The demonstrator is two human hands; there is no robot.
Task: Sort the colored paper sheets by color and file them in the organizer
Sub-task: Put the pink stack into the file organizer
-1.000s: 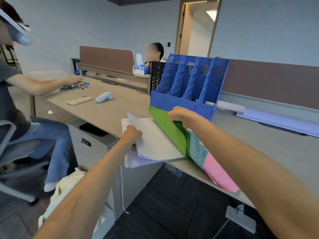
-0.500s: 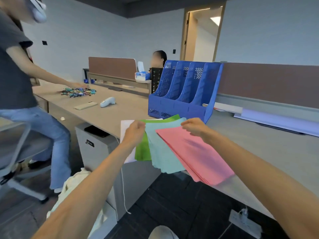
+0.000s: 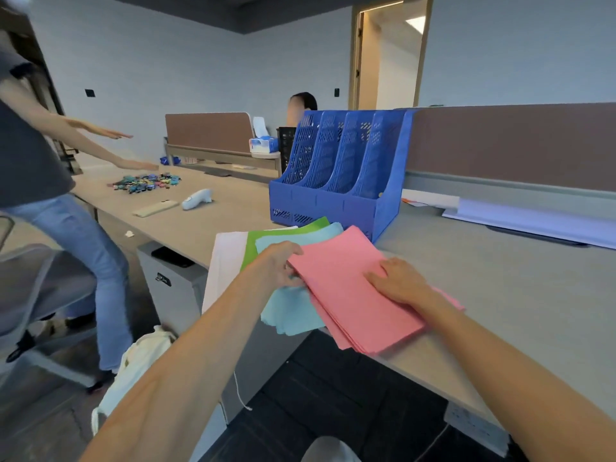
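Note:
A fanned pile of paper lies at the desk's front edge: white sheets [image 3: 223, 265] at the left, green sheets [image 3: 283, 230], light blue sheets [image 3: 293, 315] and a pink stack [image 3: 346, 295] on top at the right. My left hand [image 3: 278, 263] grips the pile at the pink stack's left edge, fingers over the blue sheets. My right hand [image 3: 398, 281] rests flat on the pink stack. The blue organizer [image 3: 333, 185] with several slots stands just behind the pile; its slots look empty.
A person in jeans [image 3: 66, 235] stands at the left, arms over a heap of small colored pieces [image 3: 146, 182]. A phone [image 3: 155, 208] and white controller [image 3: 196, 199] lie on the desk [image 3: 500, 278]. White sheets [image 3: 533, 221] lie at right. A drawer cabinet [image 3: 173, 281] sits below.
The pink stack has come down flat on the desk. My right hand has slid from its top corner onto its middle. The person at the left has stood up.

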